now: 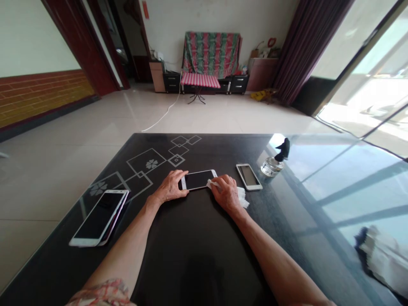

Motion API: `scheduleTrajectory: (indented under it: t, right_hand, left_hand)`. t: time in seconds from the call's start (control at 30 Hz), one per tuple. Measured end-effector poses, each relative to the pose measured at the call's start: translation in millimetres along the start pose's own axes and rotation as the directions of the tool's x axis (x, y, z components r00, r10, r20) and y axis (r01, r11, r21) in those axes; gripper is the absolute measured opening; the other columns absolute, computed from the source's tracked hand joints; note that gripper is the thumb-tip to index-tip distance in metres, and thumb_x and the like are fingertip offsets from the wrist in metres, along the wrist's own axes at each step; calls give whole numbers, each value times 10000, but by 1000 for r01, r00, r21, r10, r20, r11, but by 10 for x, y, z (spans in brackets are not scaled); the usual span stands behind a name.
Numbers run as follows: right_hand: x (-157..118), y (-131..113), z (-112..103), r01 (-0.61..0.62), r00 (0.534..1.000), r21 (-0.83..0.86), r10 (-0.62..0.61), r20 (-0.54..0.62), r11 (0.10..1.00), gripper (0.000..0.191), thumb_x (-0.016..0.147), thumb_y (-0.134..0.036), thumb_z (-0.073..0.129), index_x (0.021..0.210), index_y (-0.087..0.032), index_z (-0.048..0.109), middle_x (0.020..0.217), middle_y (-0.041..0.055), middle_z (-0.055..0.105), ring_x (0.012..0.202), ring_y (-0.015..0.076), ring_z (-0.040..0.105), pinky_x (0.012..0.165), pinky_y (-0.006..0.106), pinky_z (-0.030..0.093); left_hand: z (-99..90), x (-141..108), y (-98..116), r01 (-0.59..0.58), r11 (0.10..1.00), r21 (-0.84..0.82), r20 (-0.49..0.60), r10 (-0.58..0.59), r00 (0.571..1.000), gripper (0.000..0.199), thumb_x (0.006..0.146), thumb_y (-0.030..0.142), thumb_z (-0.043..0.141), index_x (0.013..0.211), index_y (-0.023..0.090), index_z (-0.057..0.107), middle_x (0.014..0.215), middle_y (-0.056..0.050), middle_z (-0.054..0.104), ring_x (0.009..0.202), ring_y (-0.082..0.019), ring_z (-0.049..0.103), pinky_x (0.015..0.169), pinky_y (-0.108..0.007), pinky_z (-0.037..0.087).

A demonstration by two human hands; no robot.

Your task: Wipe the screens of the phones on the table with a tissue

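A white-framed smartphone (198, 180) with a dark screen lies sideways on the black table in front of me. My left hand (171, 187) grips its left end, thumb along the near edge and fingers at the far edge. Fingers of my right hand (227, 193) are closed on a white tissue (242, 197), pressed to the phone's right end. Part of that tissue is hidden under the palm. Just right of this hand lies a smaller white phone (249, 177). Farther right, a clear spray bottle (273, 165) with a black trigger head stands upright.
On the left of the glossy table (191, 255), a large white phone (101, 216) lies on top of another device. A crumpled pale cloth or tissue pack (382, 255) sits at the right edge. Across the floor stands a small table with a pink striped cover (200, 80).
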State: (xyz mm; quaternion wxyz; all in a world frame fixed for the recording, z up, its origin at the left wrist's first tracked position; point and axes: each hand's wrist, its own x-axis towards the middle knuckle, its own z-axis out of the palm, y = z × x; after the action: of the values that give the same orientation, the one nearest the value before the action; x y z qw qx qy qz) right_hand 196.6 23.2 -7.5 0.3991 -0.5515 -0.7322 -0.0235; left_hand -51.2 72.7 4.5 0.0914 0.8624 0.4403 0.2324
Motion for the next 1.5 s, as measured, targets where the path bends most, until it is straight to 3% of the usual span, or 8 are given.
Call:
scheduleTrajectory:
  t: [0.23, 0.4, 0.57, 0.97, 1.1, 1.37, 1.5]
  right_hand:
    - [-4, 33, 17, -16, 999, 60, 18, -28, 998, 84, 843, -247, 582, 899, -224, 641, 892, 38, 622, 840, 189, 572, 814, 351, 398]
    - [-5, 50, 23, -41, 997, 72, 45, -58, 997, 97, 850, -276, 576, 901, -227, 642, 939, 52, 620, 872, 201, 579, 810, 356, 418]
    - [-1, 73, 42, -34, 997, 126, 42, -68, 992, 81, 856, -259, 569, 911, -227, 617, 1075, 56, 644, 998, 213, 595, 869, 368, 413]
    - [12, 37, 7, -21, 999, 166, 26, -25, 986, 86, 859, -259, 538, 908, -226, 600, 1093, 70, 687, 969, 223, 641, 891, 397, 428]
    - [14, 19, -25, -36, 998, 200, 45, -41, 979, 98, 867, -281, 537, 916, -237, 609, 1087, 61, 692, 961, 221, 647, 896, 397, 443]
    - [12, 3, -48, -29, 999, 256, 39, -36, 966, 99, 857, -298, 556, 905, -235, 615, 1100, 62, 685, 1008, 220, 640, 913, 382, 467]
    - [11, 0, -44, -40, 997, 268, 56, -51, 962, 112, 853, -313, 563, 914, -237, 618, 1078, 66, 691, 995, 224, 648, 907, 382, 478]
  left_hand:
    - [-112, -14, -116, 165, 969, -182, -6, -169, 986, 646, 646, 356, 680, 1247, 152, 560, 971, -56, 657, 906, -224, 607, 859, -338, 479]
    - [-212, -38, -208, 298, 836, -461, 112, -278, 954, 605, 683, 395, 666, 1226, 148, 566, 796, 8, 636, 739, -150, 594, 703, -261, 475]
    - [-270, -45, -203, 349, 725, -593, 184, -300, 936, 575, 674, 393, 694, 1177, 136, 588, 772, 15, 606, 640, -121, 552, 639, -255, 449]
    - [-297, -38, -155, 367, 676, -639, 226, -291, 930, 559, 670, 355, 718, 1161, 125, 584, 781, 15, 590, 677, -124, 565, 672, -260, 459]
    - [-288, -48, -150, 375, 665, -645, 202, -326, 924, 548, 659, 364, 726, 1134, 118, 605, 842, -20, 649, 787, -164, 618, 751, -287, 489]
    - [-280, -55, -193, 432, 552, -713, 209, -421, 883, 608, 555, 409, 788, 1064, 101, 665, 1020, -120, 710, 999, -274, 647, 944, -405, 470]
    - [-275, -75, -220, 421, 614, -668, 188, -408, 893, 551, 642, 472, 731, 1058, 112, 688, 1060, -127, 709, 1055, -300, 630, 972, -423, 448]
